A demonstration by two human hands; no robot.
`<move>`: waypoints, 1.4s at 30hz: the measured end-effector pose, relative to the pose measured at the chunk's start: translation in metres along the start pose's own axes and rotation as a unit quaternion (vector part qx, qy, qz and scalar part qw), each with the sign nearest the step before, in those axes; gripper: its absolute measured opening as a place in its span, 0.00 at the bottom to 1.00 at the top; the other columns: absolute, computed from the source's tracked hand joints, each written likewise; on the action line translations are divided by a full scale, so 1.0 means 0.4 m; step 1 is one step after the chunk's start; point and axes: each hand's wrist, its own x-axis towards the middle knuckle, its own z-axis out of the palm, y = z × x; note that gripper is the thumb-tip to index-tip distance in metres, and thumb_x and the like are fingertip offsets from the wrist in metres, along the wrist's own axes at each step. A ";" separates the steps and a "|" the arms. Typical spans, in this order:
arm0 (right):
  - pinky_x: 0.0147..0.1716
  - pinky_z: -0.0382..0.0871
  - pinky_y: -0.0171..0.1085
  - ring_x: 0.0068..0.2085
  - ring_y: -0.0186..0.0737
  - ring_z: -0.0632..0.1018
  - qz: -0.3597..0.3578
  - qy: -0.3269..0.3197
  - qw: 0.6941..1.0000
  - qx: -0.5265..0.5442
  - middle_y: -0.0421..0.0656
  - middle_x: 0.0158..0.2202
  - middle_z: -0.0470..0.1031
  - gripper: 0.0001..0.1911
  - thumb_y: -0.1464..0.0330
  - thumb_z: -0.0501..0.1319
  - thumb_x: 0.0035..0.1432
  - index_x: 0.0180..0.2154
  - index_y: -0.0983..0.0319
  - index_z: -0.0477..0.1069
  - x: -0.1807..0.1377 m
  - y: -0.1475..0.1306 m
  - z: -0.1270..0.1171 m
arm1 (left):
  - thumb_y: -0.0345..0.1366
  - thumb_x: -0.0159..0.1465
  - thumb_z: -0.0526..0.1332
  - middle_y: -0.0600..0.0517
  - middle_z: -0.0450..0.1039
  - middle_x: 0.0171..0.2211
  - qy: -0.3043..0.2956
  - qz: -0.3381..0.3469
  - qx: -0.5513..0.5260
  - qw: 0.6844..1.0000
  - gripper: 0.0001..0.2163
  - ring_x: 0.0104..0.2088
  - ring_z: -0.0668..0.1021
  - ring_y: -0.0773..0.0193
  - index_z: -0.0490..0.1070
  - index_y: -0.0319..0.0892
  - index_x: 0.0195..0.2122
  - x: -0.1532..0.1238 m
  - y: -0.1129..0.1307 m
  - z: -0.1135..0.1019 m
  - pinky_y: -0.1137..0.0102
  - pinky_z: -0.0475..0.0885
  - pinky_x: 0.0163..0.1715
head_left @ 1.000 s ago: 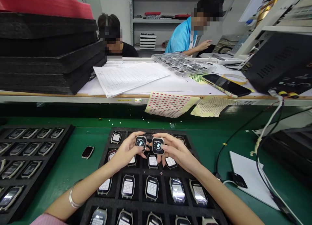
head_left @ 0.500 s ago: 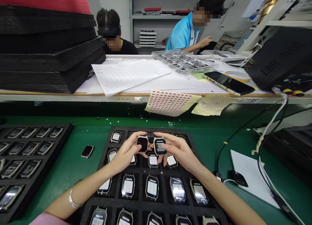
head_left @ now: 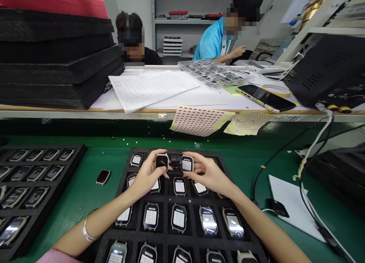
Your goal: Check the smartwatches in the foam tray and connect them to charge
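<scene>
Both hands are over the far rows of a black foam tray (head_left: 165, 238) that holds several smartwatch faces without straps. My left hand (head_left: 150, 171) grips a smartwatch (head_left: 161, 161) with a dark screen, thumb on its lower front. Close by on the right, my right hand (head_left: 209, 173) pinches a second smartwatch (head_left: 187, 163) by its edge; its screen shows a white grid. Between the two lies a dark tray slot (head_left: 175, 161). Just below, a lit smartwatch (head_left: 179, 186) sits in its compartment. A single dark-screened watch (head_left: 103, 176) lies on the green mat left of the tray.
A second foam tray of watches (head_left: 42, 202) is at the left. Above, a shelf carries stacked black foam (head_left: 57, 65), papers (head_left: 151, 90), a clear plastic tray (head_left: 213, 71) and a phone (head_left: 266, 97). Cables (head_left: 306, 171) hang at the right. Two people sit beyond.
The right watch's screen has gone from white text on black to a white grid, and my right thumb has left its glass. My hands have moved slightly apart, the left watch shifting left and up.
</scene>
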 end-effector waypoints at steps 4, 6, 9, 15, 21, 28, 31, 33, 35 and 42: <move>0.43 0.70 0.48 0.42 0.50 0.74 -0.015 0.040 0.979 -0.197 0.47 0.41 0.71 0.19 0.65 0.64 0.55 0.49 0.62 0.67 0.015 0.029 -0.041 | 0.29 0.56 0.58 0.50 0.68 0.36 0.024 -0.008 0.005 1.000 0.19 0.36 0.76 0.61 0.60 0.41 0.49 0.012 -0.006 -0.007 0.71 0.74 0.28; 0.47 0.67 0.48 0.46 0.51 0.72 -0.026 0.033 0.972 -0.231 0.48 0.44 0.68 0.18 0.64 0.63 0.57 0.48 0.62 0.68 0.017 0.037 -0.058 | 0.30 0.55 0.59 0.50 0.68 0.36 0.028 -0.012 0.008 1.000 0.19 0.36 0.76 0.61 0.60 0.41 0.49 0.016 -0.007 -0.009 0.71 0.74 0.28; 0.45 0.68 0.45 0.45 0.49 0.71 -0.045 0.013 0.949 -0.313 0.48 0.43 0.67 0.18 0.63 0.60 0.60 0.51 0.63 0.67 0.016 0.040 -0.080 | 0.30 0.54 0.59 0.51 0.68 0.35 0.029 -0.012 0.012 0.999 0.19 0.35 0.77 0.61 0.60 0.41 0.48 0.016 -0.007 -0.010 0.71 0.74 0.27; 0.51 0.61 0.50 0.51 0.53 0.67 -0.100 -0.023 0.920 -0.379 0.50 0.52 0.66 0.23 0.63 0.61 0.60 0.56 0.60 0.64 0.041 -0.004 -0.080 | 0.31 0.54 0.59 0.51 0.69 0.34 0.021 -0.016 0.035 0.999 0.20 0.35 0.77 0.61 0.60 0.41 0.49 0.012 -0.011 -0.008 0.71 0.73 0.27; 0.48 0.63 0.47 0.44 0.51 0.70 -0.064 -0.052 0.898 -0.432 0.50 0.37 0.72 0.06 0.73 0.59 0.62 0.41 0.66 0.73 0.105 -0.032 0.034 | 0.34 0.57 0.61 0.54 0.67 0.32 0.022 -0.017 0.100 0.995 0.19 0.27 0.74 0.65 0.61 0.42 0.49 0.007 -0.031 -0.013 0.72 0.68 0.24; 0.40 0.68 0.45 0.39 0.49 0.72 -0.006 0.041 0.939 -0.341 0.48 0.35 0.66 0.05 0.72 0.64 0.58 0.36 0.66 0.70 0.123 -0.002 0.088 | 0.30 0.56 0.61 0.52 0.69 0.38 0.030 0.018 0.167 0.985 0.16 0.36 0.73 0.62 0.64 0.42 0.46 0.002 -0.018 -0.006 0.68 0.68 0.38; 0.43 0.69 0.42 0.40 0.44 0.73 -0.035 0.068 0.967 -0.242 0.45 0.38 0.67 0.03 0.72 0.63 0.58 0.34 0.63 0.69 0.108 -0.009 0.079 | 0.30 0.58 0.59 0.53 0.69 0.36 0.017 0.005 0.181 0.983 0.14 0.31 0.72 0.64 0.64 0.43 0.46 -0.003 -0.009 -0.002 0.69 0.67 0.33; 0.45 0.69 0.43 0.44 0.45 0.73 -0.051 0.096 0.979 -0.173 0.47 0.42 0.68 0.02 0.69 0.60 0.61 0.36 0.62 0.68 0.098 -0.019 0.072 | 0.28 0.57 0.57 0.53 0.69 0.36 0.012 0.005 0.196 0.981 0.13 0.32 0.72 0.63 0.65 0.43 0.44 -0.007 -0.004 0.000 0.69 0.67 0.34; 0.37 0.73 0.41 0.41 0.44 0.76 -0.053 0.118 0.986 -0.105 0.48 0.42 0.70 0.06 0.65 0.55 0.65 0.39 0.62 0.65 0.090 -0.030 0.065 | 0.27 0.56 0.57 0.52 0.69 0.37 0.014 0.012 0.213 0.977 0.13 0.36 0.72 0.61 0.65 0.43 0.43 -0.012 -0.001 0.002 0.68 0.66 0.38; 0.18 0.65 0.31 0.25 0.33 0.72 0.022 0.109 0.980 0.167 0.51 0.43 0.73 0.24 0.61 0.61 0.59 0.54 0.63 0.61 0.067 -0.059 0.022 | 0.31 0.60 0.59 0.49 0.70 0.47 0.021 0.036 0.230 0.972 0.17 0.47 0.72 0.57 0.63 0.43 0.50 -0.017 -0.001 0.007 0.66 0.65 0.47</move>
